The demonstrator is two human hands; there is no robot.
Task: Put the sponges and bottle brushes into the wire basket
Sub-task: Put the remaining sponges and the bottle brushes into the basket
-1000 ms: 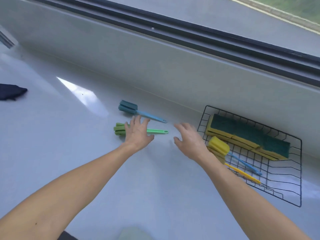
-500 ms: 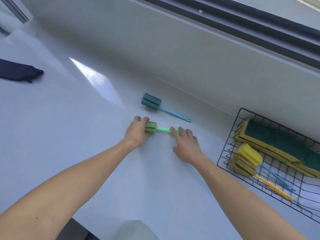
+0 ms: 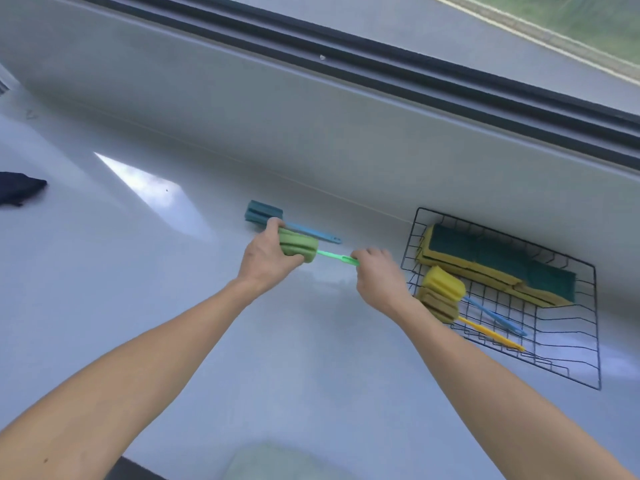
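Observation:
A green bottle brush (image 3: 300, 250) is lifted off the white counter. My left hand (image 3: 268, 259) grips its sponge head, and my right hand (image 3: 377, 277) pinches the end of its thin green handle. Just behind it a teal bottle brush (image 3: 264, 212) with a blue handle lies on the counter. The black wire basket (image 3: 585, 379) sits at the right. Inside it are yellow and green sponges (image 3: 485, 258) along the far side and two yellow-headed brushes (image 3: 445, 284) with a blue and a yellow handle.
A low grey wall (image 3: 311, 109) with a dark window track runs behind the counter. A dark cloth (image 3: 17, 190) lies at the far left edge. A pale green shape (image 3: 277, 462) shows at the bottom edge.
Both hands closed on the green brush and raised it off the counter. It has shifted a little toward the basket. The teal brush has not moved.

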